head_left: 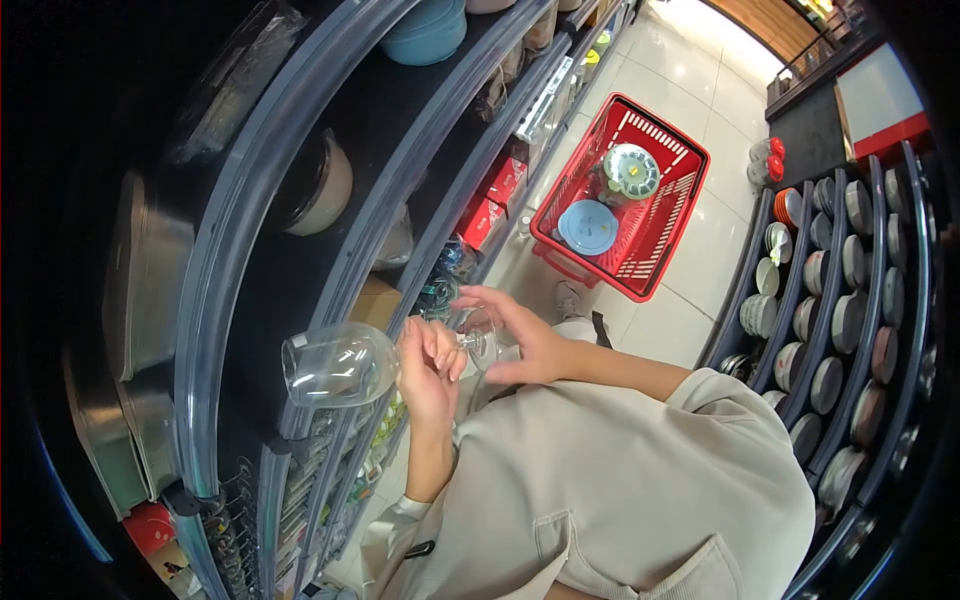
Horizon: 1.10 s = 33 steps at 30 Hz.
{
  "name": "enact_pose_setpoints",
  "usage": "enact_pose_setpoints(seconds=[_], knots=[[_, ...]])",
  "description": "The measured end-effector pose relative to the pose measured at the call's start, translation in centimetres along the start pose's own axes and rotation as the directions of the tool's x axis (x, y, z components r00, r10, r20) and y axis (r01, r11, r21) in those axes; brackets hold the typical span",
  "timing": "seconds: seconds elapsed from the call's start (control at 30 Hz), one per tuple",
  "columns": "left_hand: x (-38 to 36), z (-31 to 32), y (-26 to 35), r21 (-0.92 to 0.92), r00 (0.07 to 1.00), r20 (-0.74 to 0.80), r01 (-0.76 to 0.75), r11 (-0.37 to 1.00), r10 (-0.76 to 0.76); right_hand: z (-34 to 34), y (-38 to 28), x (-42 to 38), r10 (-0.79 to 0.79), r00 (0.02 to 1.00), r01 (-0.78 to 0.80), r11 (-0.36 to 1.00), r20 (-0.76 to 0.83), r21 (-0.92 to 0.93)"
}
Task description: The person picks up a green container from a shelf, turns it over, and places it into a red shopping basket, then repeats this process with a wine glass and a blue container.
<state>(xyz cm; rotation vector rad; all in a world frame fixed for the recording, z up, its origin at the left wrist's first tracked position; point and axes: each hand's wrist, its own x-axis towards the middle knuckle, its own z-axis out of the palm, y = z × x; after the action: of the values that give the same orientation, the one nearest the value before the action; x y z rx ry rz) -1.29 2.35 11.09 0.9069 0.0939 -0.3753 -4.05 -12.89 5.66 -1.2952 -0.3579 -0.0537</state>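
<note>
A clear wine glass (340, 365) lies on its side in the air, its bowl towards the shelves on the left. My left hand (430, 365) is closed around the stem, just below the bowl. At the other end, my right hand (525, 340) curves around the round foot (484, 337), with thumb and fingers on opposite sides of its edge. The glass looks empty.
Dark shelves on the left hold a pale bowl (325, 190), a blue pot (425, 32), red boxes (483, 220) and glassware. A red shopping basket (660, 275) with a blue-lidded container (587, 227) and a green-lidded one (631, 171) stands on the tiles. Stacked dishes (848, 320) fill the right-hand rack.
</note>
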Motion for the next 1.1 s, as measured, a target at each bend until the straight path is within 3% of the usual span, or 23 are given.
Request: enact_pose_setpoints(seconds=[0.13, 0.17, 0.2, 0.3, 0.33, 0.4, 0.43, 0.5, 0.53, 0.6, 0.73, 0.8, 0.83, 0.9, 1.03, 1.1], knots=[[0.7, 0.8, -0.5, -0.025, 0.999, -0.004, 0.033, 0.999, -0.033, -1.6, -0.3, 0.1, -0.023, 0.996, 0.038, 0.983, 0.084, -0.179], [0.9, 0.9, -0.6, -0.024, 0.999, 0.016, 0.035, 0.999, -0.035, -1.8, -0.3, 0.0, 0.181, 0.981, -0.184, 0.982, 0.072, 0.033], [1.0, 1.1, -0.7, -0.017, 0.999, 0.017, 0.037, 0.999, -0.037, -2.0, -0.4, 0.1, 0.372, 0.922, -0.387, 0.890, 0.105, 0.241], [1.4, 1.5, -1.0, 0.026, 0.999, 0.022, 0.037, 0.999, -0.038, -3.0, 0.7, 0.3, 0.411, 0.900, -0.435, 0.817, 0.148, 0.378], [1.4, 1.6, -1.1, 0.031, 0.999, 0.022, 0.040, 0.999, -0.041, -2.8, 0.5, 0.2, 0.409, 0.901, -0.432, 0.816, 0.145, 0.383], [1.6, 1.7, -1.2, -0.017, 0.999, 0.020, 0.048, 0.999, -0.048, -2.2, -0.2, -0.2, 0.126, 0.992, -0.119, 0.963, -0.012, 0.240], [1.7, 1.7, -1.3, -0.014, 0.998, 0.021, 0.053, 0.998, -0.053, -2.3, -0.1, -0.3, 0.127, 0.992, -0.119, 0.963, -0.018, 0.243], [1.9, 1.6, -1.5, -0.076, 0.998, 0.023, 0.053, 0.996, -0.051, -2.9, 0.1, -0.4, 0.056, 0.998, -0.057, 0.998, 0.041, 0.016], [2.0, 1.6, -1.6, -0.077, 0.998, 0.024, 0.057, 0.995, -0.056, -3.1, 0.2, -0.4, 0.058, 0.998, -0.059, 0.998, 0.037, 0.014], [2.0, 1.5, -1.6, -0.117, 0.998, 0.012, 0.059, 0.991, -0.058, -3.5, 0.1, -0.4, 0.283, 0.954, -0.294, 0.948, 0.104, 0.124], [2.3, 1.9, -2.0, -0.107, 0.998, -0.010, 0.059, 0.992, -0.061, -2.5, -0.3, -0.3, 0.238, 0.971, -0.228, 0.948, -0.021, 0.221], [2.3, 1.8, -2.4, -0.134, 0.999, 0.005, 0.033, 0.990, -0.033, -2.7, -0.9, -0.4, 0.025, 1.000, -0.026, 0.993, -0.004, -0.116], [2.2, 1.8, -2.4, -0.136, 0.999, 0.006, 0.033, 0.990, -0.033, -2.9, -1.2, -0.3, 0.026, 1.000, -0.026, 0.993, -0.004, -0.118], [2.2, 1.8, -2.3, -0.172, 0.999, -0.029, 0.040, 0.984, -0.046, -3.3, -1.7, -0.2, 0.252, 0.966, -0.250, 0.968, 0.059, -0.035], [2.1, 1.8, -2.5, -0.158, 0.999, -0.019, 0.030, 0.987, -0.034, -2.7, -0.4, -0.6, 0.207, 0.978, -0.206, 0.977, -0.016, 0.047], [1.9, 1.8, -2.7, -0.156, 0.999, -0.043, 0.016, 0.988, -0.023, -3.2, -0.5, -0.6, 0.386, 0.921, -0.389, 0.889, 0.060, 0.244]])
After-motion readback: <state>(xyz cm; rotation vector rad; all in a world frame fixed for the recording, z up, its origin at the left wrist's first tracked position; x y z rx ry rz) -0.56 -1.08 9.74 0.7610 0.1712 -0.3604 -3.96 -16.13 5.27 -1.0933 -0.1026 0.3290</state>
